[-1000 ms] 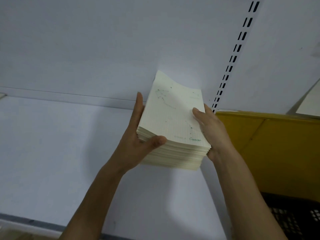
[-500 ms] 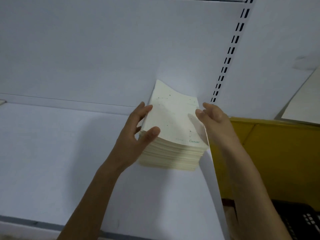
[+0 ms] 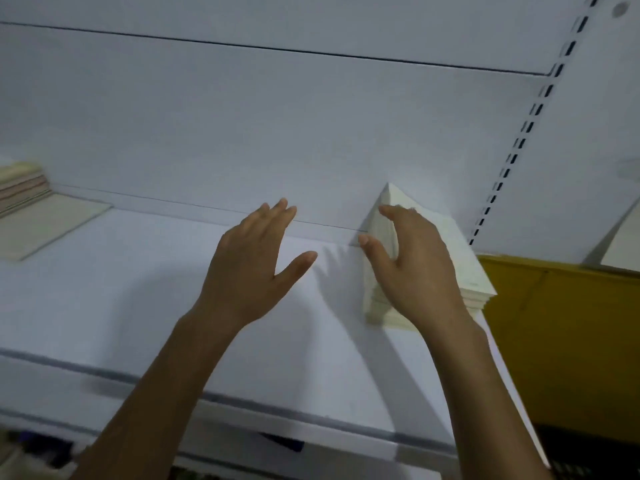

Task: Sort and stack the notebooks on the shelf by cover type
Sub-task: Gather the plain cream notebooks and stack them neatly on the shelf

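Observation:
A thick stack of cream-covered notebooks [image 3: 464, 268] lies on the white shelf [image 3: 138, 306] at its right end, against the back panel. My right hand [image 3: 415, 268] hovers in front of the stack with fingers spread and relaxed, holding nothing; it hides most of the stack's left side. My left hand [image 3: 256, 261] is open in the air to the left of the stack, fingers straight, apart from it. At the shelf's far left stands another pile of notebooks [image 3: 20, 190] with striped edges, and a single pale notebook [image 3: 48, 225] lies flat beside it.
A yellow panel [image 3: 561, 341] borders the shelf on the right. A slotted upright rail [image 3: 519, 143] runs up the back wall behind the stack. The shelf's front edge [image 3: 242, 403] carries a grey strip. A pale sheet [image 3: 623, 247] leans at far right.
Both hands have let go of the cream stack, which now rests on the shelf's right end. My left hand has drawn away leftward and the view has widened to show the far-left pile.

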The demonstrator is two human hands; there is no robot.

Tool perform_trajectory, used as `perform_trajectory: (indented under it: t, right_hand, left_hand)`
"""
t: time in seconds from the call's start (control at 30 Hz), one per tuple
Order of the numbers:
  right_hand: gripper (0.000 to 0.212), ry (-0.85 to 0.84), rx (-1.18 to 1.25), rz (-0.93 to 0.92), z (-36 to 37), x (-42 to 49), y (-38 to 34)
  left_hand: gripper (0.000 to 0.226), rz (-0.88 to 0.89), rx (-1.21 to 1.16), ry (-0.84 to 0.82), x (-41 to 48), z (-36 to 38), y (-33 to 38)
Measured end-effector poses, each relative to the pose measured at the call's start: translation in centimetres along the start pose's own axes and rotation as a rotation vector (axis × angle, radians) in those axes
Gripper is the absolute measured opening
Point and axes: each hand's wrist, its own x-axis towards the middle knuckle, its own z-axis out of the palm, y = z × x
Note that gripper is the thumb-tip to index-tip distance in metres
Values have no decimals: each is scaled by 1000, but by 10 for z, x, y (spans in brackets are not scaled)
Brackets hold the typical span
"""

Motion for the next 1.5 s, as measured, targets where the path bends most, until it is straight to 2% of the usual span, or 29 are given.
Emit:
perform_trajectory:
  t: [0.17,0.33,0.5,0.7,0.9,1.2,1.27,1.4,1.5]
  right_hand:
    - [53,-120,-3,-137,58,-34,-87]
    - [56,-260,27,-185,125,-70,-165]
    - [58,-398,92,-342,187,-98,-248]
    - [61,-512,109,-489,244,-103,-310]
    - [63,-551,103,-490,308,-76,-345]
    - [65,-579,85,-492,421,23,-421]
    - [70,-568,16,-459,445,44,-423]
    - [95,-648,-119,-317,482,63,-410]
    - [103,-681,-174,-298,494,60,-402]
  left_hand:
    - [80,-130,157,-51,-73,-59,-79]
    - [82,-238,197,-93,-152,-109,-150]
    - [84,-397,275,-88,-228,-161,-218]
    - [89,-532,313,-79,-269,-187,-270]
    - [82,-564,301,-141,-267,-178,-328]
    - [77,-508,270,-159,-195,-203,-447]
    - [76,-511,206,-145,-180,-201,-469]
    - [70,-517,101,-165,-157,-185,-505]
    - [65,-512,77,-180,-141,-174,-530]
